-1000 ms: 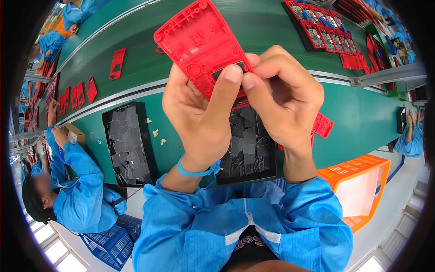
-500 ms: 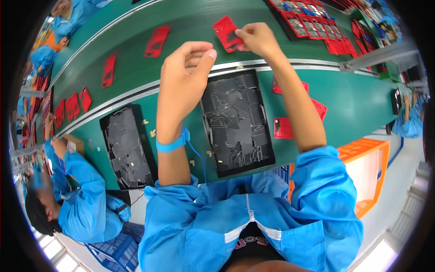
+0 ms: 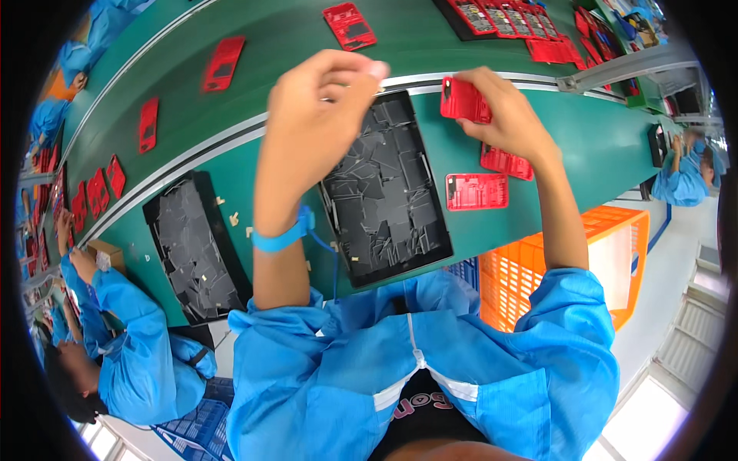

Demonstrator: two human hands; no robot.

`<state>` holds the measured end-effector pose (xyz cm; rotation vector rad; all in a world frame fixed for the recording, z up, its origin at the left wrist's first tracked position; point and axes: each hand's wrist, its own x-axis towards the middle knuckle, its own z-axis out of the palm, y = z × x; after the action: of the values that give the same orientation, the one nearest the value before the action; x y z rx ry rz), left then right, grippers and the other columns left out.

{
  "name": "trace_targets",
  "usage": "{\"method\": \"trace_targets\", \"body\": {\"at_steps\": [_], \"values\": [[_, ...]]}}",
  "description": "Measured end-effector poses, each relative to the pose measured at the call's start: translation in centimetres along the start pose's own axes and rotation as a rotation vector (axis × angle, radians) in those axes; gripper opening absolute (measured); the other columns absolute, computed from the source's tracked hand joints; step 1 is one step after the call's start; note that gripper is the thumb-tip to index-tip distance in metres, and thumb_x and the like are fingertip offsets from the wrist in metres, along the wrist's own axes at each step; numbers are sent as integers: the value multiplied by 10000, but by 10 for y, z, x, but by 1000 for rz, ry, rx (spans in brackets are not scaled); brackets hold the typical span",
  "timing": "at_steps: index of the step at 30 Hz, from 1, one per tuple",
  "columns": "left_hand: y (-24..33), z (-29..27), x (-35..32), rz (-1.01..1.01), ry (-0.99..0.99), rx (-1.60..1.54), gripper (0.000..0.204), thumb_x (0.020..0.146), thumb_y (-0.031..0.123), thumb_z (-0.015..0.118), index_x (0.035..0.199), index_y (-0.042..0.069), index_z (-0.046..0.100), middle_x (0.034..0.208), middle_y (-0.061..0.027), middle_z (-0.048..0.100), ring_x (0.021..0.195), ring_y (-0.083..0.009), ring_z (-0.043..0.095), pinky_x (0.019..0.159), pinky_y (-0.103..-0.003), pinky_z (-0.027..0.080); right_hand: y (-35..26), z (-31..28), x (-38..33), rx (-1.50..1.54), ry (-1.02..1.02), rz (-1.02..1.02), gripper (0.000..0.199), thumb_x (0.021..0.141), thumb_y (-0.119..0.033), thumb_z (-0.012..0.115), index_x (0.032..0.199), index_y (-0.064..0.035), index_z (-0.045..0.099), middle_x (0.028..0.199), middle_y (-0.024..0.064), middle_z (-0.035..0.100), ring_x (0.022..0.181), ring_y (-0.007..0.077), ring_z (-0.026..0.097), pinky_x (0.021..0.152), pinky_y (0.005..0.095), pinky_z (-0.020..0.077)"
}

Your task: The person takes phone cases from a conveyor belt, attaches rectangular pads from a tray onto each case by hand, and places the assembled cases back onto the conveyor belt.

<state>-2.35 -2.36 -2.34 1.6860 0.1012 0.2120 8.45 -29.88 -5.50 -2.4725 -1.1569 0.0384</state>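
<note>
One red shell (image 3: 457, 98) in your right hand (image 3: 507, 115)

You pinch it between thumb and fingers, upper right of centre. Your left hand (image 3: 315, 115), upper centre, is curled and blurred; I cannot tell if it pinches something. Below is the black tray (image 3: 443, 237); another red shell (image 3: 477, 192) lies right of it.

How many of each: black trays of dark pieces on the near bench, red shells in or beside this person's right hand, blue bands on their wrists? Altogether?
Black trays: 2
Red shells: 3
Blue wristband: 1
Total: 6
</note>
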Motion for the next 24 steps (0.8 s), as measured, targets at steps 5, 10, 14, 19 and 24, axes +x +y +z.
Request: {"method": "trace_targets", "body": {"at_steps": [5, 10, 14, 19, 24], "values": [[-18, 17, 2, -44, -253, -267, 378, 957, 192, 731, 1212, -61, 616, 966, -150, 736, 799, -170, 730, 585, -273, 563, -78, -4, 30, 118, 249, -363, 685, 774, -84, 794, 1417, -84, 559, 1405, 147, 557, 1290, 334, 537, 1073, 436, 444], [0, -29, 6, 42, 173, -303, 331, 942, 36, 686, 1198, -121, 550, 1031, -228, 729, 837, -300, 773, 650, -317, 647, -94, 5, 15, 165, 321, -194, 214, 820, -59, 759, 1022, -43, 692, 1091, 130, 649, 950, 335, 658, 782, 408, 549], [9, -33, 2, 83, 84, -453, 312, 931, -47, 637, 1180, -101, 457, 1114, -286, 694, 973, -409, 746, 752, -429, 675, -112, 53, 5, -131, 20, -153, 217, 839, -224, 764, 874, -28, 678, 823, 109, 579, 793, 296, 650, 678, 442, 534], [18, -23, -6, 126, -24, -517, 381, 935, -39, 627, 1251, -96, 420, 1155, -301, 678, 1013, -375, 738, 780, -425, 664, -106, 69, 8, -212, 31, -192, 192, 830, -210, 764, 809, -46, 666, 814, 99, 592, 764, 287, 660, 640, 406, 549], [21, -16, -7, 165, 4, -454, 382, 974, 18, 566, 1322, -103, 464, 1212, -315, 651, 988, -358, 731, 770, -436, 637, -106, 40, 14, 469, 314, 49, 121, 813, 79, 711, 876, -7, 653, 808, 55, 644, 626, 148, 665, 584, 274, 539]]}}
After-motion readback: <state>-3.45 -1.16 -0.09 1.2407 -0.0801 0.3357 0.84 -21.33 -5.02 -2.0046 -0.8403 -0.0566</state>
